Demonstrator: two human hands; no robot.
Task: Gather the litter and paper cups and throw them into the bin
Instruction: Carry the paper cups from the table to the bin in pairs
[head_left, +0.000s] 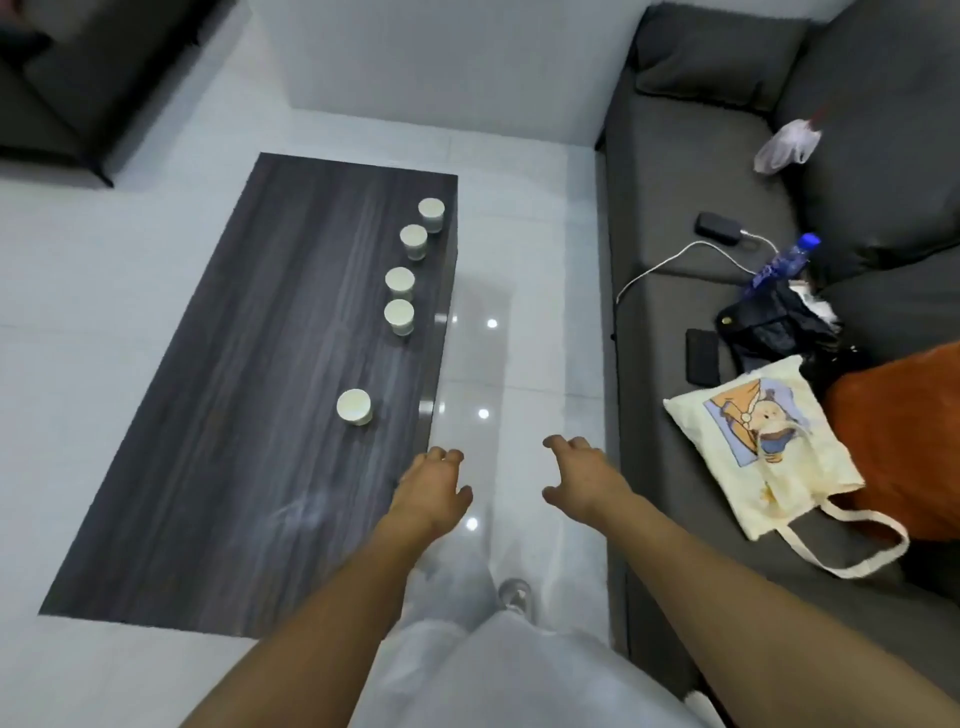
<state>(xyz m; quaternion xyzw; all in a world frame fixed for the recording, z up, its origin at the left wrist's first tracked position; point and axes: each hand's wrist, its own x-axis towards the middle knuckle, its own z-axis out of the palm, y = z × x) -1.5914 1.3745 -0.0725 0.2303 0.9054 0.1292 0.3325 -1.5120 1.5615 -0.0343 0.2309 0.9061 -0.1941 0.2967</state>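
- No bin was in view; the frame edges cut off both forearms, the far sofa (67, 88) at upper left and the orange cushion (904, 441) at right.
- Motion blur softened the trousers (467, 665) and shoe (514, 597); the cups' contents could not be told.
- The left hand (431, 488) hung over the table's near right edge, fingers loosely curled, holding nothing.
- The right hand (582, 478) hung over the floor (519, 364) between table and sofa, fingers loosely spread, holding nothing.
- Five paper cups stood upright along the right side of the table (234, 415): the nearest cup (354, 407) stood apart, just beyond the left hand; four cups (400, 280) formed a row further on.
- A crumpled white plastic bag (787, 145) lay on the sofa (675, 182) at right, against its back.
- Also on the seat: a tote bag (769, 447) with a cartoon print, a black bag (779, 322), a phone (702, 357), a blue-capped bottle (787, 260), and a black charger (719, 228) with a white cable (675, 260).
- The table was rectangular, dark grey wood grain; the floor was glossy pale tile showing lamp reflections; the sofa was dark grey fabric.
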